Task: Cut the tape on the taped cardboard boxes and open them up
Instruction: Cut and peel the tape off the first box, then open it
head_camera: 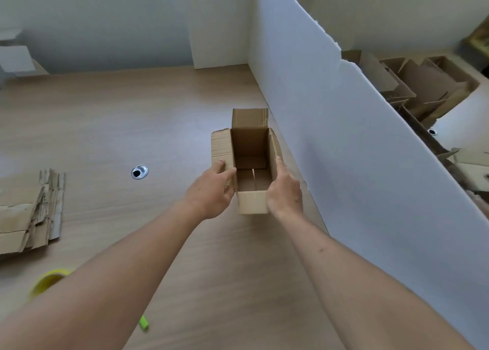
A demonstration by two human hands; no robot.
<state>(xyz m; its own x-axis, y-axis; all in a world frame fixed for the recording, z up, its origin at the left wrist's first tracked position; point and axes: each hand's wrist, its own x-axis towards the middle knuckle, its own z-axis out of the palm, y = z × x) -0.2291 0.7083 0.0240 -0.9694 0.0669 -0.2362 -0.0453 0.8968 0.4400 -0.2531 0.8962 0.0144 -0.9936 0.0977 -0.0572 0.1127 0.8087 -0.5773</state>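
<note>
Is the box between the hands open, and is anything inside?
Open and empty: the box has its flaps spread, showing only its bare cardboard bottom.

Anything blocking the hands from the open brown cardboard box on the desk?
Nothing visible. The left hand and right hand already hold the open brown cardboard box by its two sides, flaps up. The white partition stands just right of it, not between.

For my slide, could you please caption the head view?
Both hands, left hand and right hand, hold an opened cardboard box on the wooden table beside a white partition.
</note>
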